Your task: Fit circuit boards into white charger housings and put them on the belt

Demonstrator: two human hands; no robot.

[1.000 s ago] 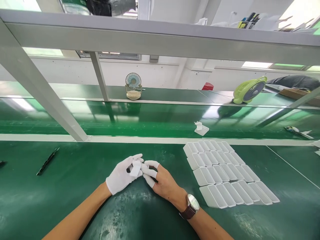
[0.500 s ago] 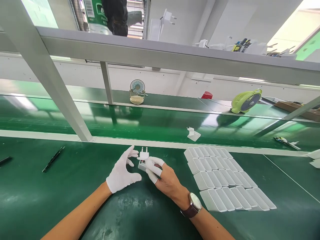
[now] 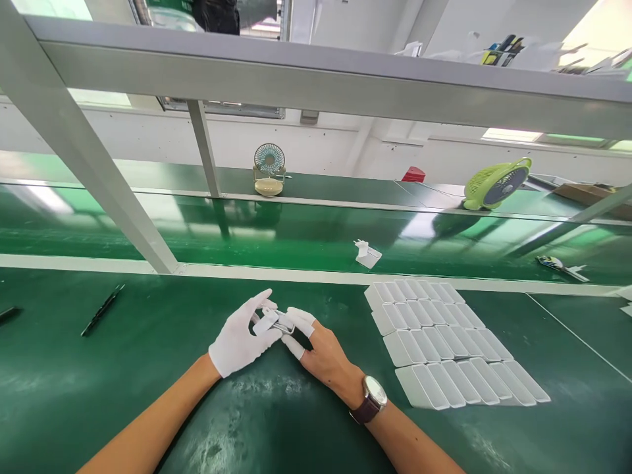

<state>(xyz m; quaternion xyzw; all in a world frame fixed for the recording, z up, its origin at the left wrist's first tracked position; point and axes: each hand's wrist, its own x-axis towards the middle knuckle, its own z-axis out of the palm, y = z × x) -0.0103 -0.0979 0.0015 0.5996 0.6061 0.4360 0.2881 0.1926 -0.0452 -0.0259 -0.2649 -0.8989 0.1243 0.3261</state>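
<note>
Inward comes the left hand (image 3: 239, 342), half-curled onto the white plug piece (image 3: 266, 321) at seven o'clock from centre, right hand (image 3: 326, 355) pinching its four-o'clock end, so both share it.

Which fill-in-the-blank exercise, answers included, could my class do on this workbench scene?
1. The person's left hand, with a small white part in its fingers, wears a white ____.
2. Just behind the right hand, the wrist bears a ____ with a dark brown strap.
3. The white trays lie to the ____ of both hands.
4. The small beige fan stands to the ____ of the lime-green fan.

Missing words: glove; watch; right; left.
</note>
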